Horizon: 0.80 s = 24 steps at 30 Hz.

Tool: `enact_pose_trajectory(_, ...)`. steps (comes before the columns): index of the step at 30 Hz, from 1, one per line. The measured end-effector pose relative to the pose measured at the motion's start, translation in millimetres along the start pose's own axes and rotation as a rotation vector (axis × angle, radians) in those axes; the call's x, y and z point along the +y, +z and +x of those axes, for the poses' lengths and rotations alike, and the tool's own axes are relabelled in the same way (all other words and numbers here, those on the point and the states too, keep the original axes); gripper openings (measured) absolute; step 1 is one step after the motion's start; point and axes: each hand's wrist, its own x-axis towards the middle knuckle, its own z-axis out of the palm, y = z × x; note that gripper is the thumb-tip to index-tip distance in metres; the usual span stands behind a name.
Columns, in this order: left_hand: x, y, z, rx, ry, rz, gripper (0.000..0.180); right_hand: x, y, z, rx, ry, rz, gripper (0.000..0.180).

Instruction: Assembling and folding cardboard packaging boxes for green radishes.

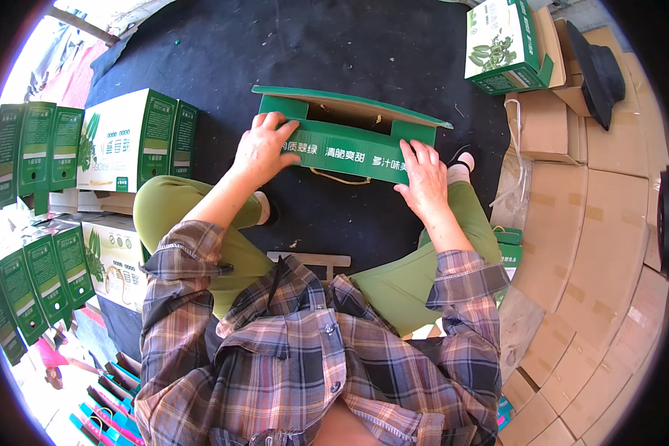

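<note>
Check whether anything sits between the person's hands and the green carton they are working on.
Nothing visible does. The left hand and right hand both rest flat on the near side panel of the green carton, in direct contact. The yellow cord handle hangs below that panel, between the hands, not under them.

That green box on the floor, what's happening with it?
A seated person in a plaid shirt and green trousers has both hands on the green carton, which lies on a dark mat with its top flaps open. The left hand and right hand press on its near side panel. Finished green-and-white boxes stand to the left; flat brown cardboard is piled on the right.
</note>
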Motion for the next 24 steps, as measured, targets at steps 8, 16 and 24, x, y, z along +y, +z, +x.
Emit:
enact_pose_trajectory(8,12,-3,1,-0.129,0.013,0.137,0.079,4,2,3,0.009,-0.002,-0.008,0.083)
enact_pose_trajectory(16,5,0,-1,-0.162,0.003,0.150,0.080,3,3,8,-0.087,-0.042,0.030,0.082)
enact_pose_trajectory(24,17,38,-2,-0.033,0.139,0.191,0.090,-3,9,3,-0.174,0.018,-0.027,0.088)
